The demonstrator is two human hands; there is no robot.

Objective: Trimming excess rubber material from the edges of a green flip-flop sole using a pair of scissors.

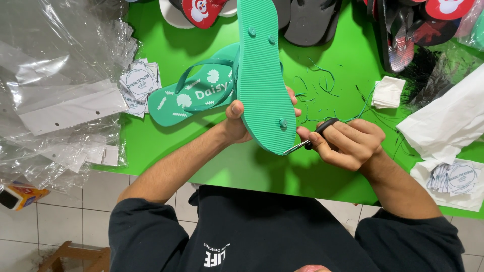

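round white labels (139, 83) beside teal sandal (262, 75), clear bags (55, 60)

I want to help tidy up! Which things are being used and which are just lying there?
In use: green flip-flop in left hand; scissors in right hand.

Lying about: second green flip-flop, clear plastic bags, round labels, dark sandals, white cloth.

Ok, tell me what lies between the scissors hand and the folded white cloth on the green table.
In the head view, thin green trimmings litter the green table between the right hand and the folded white cloth.
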